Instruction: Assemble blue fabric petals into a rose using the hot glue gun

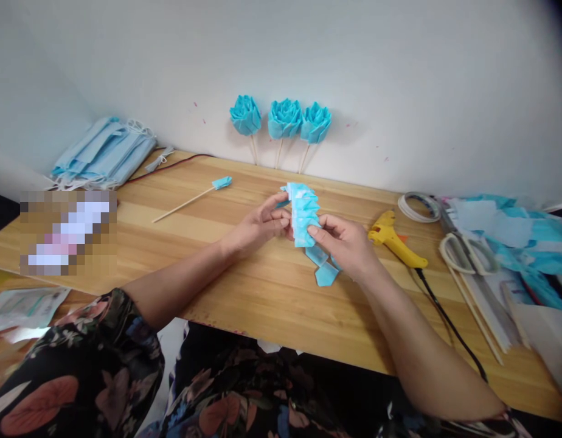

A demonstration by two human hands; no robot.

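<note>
Over the middle of the table I hold a pleated light-blue strip (305,210) of mask-like fabric, folded into a row of pointed petals. Its lower end is pinched between thumb and fingers of my right hand (347,240). At its left edge, my left hand (263,224) has its fingers curled in on it, partly hidden behind the fabric. Below the strip lies a small folded blue piece (326,275) with a pointed end, partly covered by my right hand. A wooden stick (183,205) tipped with a small blue fabric bud (222,182) rests to the left.
Three blue fabric roses (284,118) on sticks lean against the wall. Stacked face masks (108,152) lie far left. To the right are a yellow glue gun (393,240) with its cord, a white coil (418,208), scissors (470,252), sticks (475,307) and blue scraps (543,243).
</note>
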